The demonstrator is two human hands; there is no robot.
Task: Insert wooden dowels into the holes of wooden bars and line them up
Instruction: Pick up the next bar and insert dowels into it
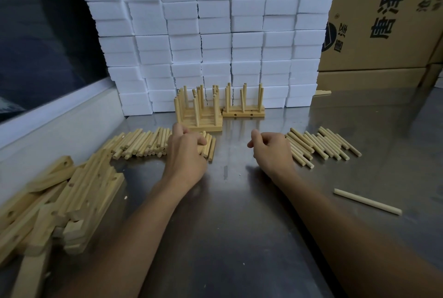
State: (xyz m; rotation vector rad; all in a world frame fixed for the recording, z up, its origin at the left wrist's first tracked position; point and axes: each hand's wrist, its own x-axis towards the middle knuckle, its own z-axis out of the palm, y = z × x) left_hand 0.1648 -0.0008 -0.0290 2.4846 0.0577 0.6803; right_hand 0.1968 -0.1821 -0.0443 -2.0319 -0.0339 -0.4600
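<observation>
Two heaps of dowels (143, 143) flanked me; my left hand (185, 151) curled its grip onto some, ready for inserting, while my right hand (272, 148) rested loosely curled, holding nothing.

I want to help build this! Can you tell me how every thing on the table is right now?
Left hand: fingers curled on the left dowel pile.
Right hand: loosely curled, holding nothing visible.
Left dowel pile: loose, lying flat.
Right dowel pile: loose, lying flat.
Single dowel: lying alone.
Finished bars: lined up, dowels upright.
Empty bars: heaped, holes unfilled.
Foam blocks: stacked.
Cardboard boxes: stacked.
</observation>
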